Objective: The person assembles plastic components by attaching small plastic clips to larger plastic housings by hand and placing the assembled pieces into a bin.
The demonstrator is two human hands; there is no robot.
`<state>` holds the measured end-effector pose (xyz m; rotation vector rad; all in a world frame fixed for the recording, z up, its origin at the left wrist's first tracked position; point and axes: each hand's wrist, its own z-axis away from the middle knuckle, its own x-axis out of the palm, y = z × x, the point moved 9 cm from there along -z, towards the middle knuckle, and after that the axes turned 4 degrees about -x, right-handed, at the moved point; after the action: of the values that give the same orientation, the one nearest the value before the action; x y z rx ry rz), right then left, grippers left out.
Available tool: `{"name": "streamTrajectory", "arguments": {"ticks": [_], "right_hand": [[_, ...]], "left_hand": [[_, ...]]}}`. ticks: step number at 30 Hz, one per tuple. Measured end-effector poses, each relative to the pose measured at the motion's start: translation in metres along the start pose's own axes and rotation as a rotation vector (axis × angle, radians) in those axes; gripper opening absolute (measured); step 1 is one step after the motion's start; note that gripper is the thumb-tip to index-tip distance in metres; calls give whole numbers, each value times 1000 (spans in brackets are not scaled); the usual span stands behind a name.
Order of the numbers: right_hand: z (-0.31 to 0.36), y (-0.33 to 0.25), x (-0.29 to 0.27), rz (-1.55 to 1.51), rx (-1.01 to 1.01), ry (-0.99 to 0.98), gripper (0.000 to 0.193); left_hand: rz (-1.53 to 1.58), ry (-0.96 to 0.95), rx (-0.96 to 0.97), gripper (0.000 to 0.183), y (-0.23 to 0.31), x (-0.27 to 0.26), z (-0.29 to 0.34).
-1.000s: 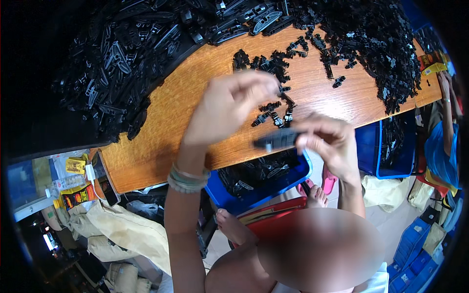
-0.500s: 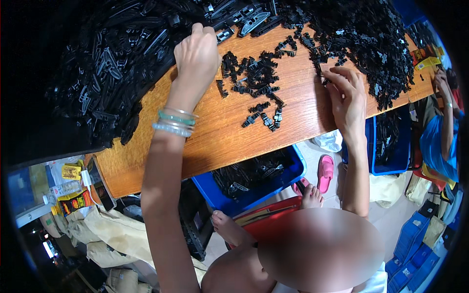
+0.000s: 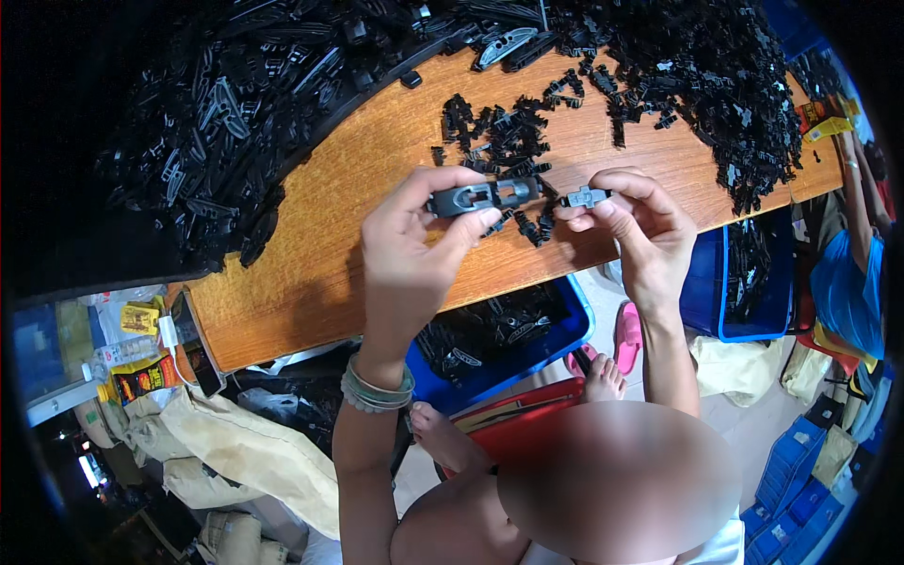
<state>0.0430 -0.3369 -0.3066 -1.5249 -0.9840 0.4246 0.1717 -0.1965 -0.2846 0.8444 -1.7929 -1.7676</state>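
Between the thumb and fingers of my left hand [image 3: 414, 231] is a long black plastic part [image 3: 485, 196] with cut-out slots, held level above the table. My right hand [image 3: 645, 226] pinches a small dark grey plastic clip [image 3: 586, 197] by its right end. The two pieces face each other with a small gap between them. Behind and below them, a loose cluster of small black clips [image 3: 499, 132] lies on the wooden table [image 3: 348, 207], partly hidden by my left hand and the long part.
Long black parts [image 3: 221, 113] are heaped at the left and back, small black clips [image 3: 697, 85] at the back right. Blue bins of black parts stand below the table's front edge: one bin [image 3: 586, 315] in the middle, another bin [image 3: 753, 334] at right. Another person's arm [image 3: 859, 188] shows at far right.
My left hand has come back from the heap toward the near middle with a long black part. My right hand has lifted a small clip off the table and moved slightly nearer and left.
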Motion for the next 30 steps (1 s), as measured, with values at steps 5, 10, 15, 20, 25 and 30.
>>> {"name": "streamTrajectory", "arguments": {"ticks": [5,10,15,20,25,30], "right_hand": [[1,3,13,65,-40,-23,16],[5,-11,35,308,-130,-76,10],[5,-19,37,494,-307,-60,13],[11,-37,54,830,-562,-124,16],[11,-32,46,705,-510,-124,17],[8,-30,46,701,-474,-139,18]], "left_hand": [[67,-34,-22,25,-12,5,12],[170,-68,-140,25,-22,10,21],[189,-71,-150,25,-20,13,22],[231,-82,-164,25,-22,10,21],[241,-148,-180,25,-22,15,23],[205,-164,-243,25,-23,16,23]]}}
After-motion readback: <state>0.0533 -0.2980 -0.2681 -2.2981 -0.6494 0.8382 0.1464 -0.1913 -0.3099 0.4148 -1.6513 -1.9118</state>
